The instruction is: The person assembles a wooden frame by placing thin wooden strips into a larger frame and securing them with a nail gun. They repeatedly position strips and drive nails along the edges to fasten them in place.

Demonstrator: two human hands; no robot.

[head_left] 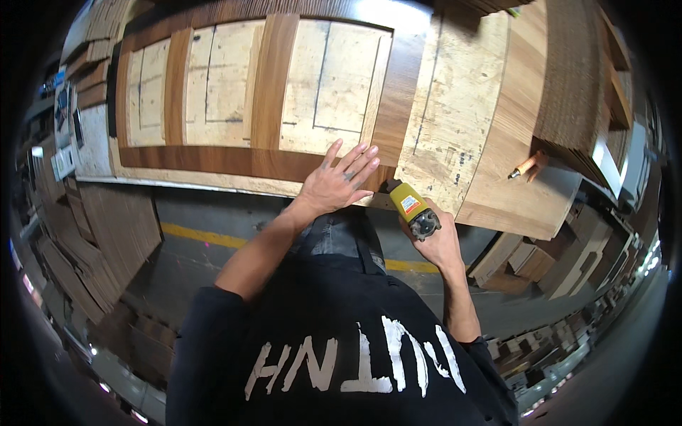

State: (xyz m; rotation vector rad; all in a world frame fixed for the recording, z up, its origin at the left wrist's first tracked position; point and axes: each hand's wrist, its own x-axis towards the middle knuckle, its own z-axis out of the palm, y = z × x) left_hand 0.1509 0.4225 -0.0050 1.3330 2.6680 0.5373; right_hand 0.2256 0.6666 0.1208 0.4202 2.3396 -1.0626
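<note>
Yellow tool held at the frame's edge

The left hand (339,181) is pressed flat, fingers spread, on the brown wooden frame (270,162) lying on the counter (455,106). A yellow power tool (413,209) is gripped by the right hand (440,241), fingers wrapped around it.

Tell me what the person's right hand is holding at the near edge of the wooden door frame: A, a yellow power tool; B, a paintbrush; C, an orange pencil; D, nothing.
A: the right hand grips a yellow power tool at the near edge of the door frame, while the left hand lies flat on it.
</note>
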